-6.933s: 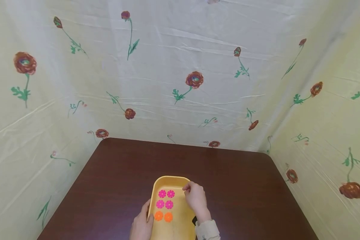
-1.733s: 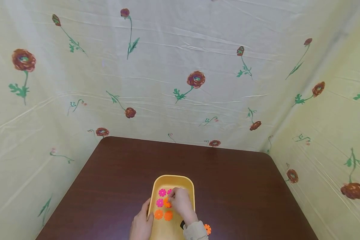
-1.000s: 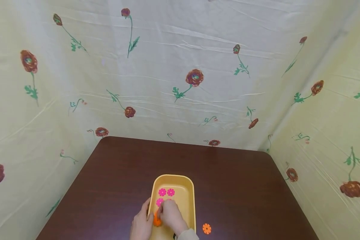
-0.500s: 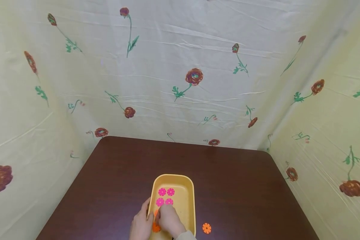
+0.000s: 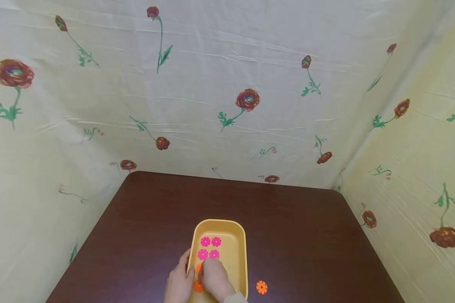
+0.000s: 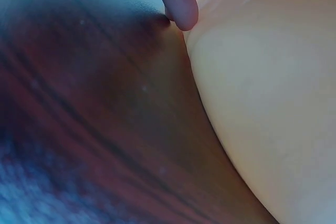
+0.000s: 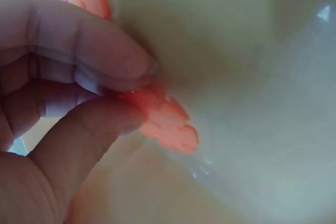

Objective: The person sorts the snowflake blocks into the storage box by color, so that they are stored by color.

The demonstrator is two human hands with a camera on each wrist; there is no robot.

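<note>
- R hand (image 5: 215, 280) pinches orange flower disc (image 7: 163, 116) btwn thumb & fingers, disc edge-down just over tray (image 5: 238, 256) floor, near-left corner.
- L hand (image 5: 179, 283) grips tray's left rim, fingers curled.
- Pink discs (image 5: 209, 247) lie farther in; R hand nearer.

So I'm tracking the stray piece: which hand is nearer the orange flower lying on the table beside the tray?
Right. The right hand works inside the tray, just left of the orange flower; the left hand grips the tray's far left rim.
</note>
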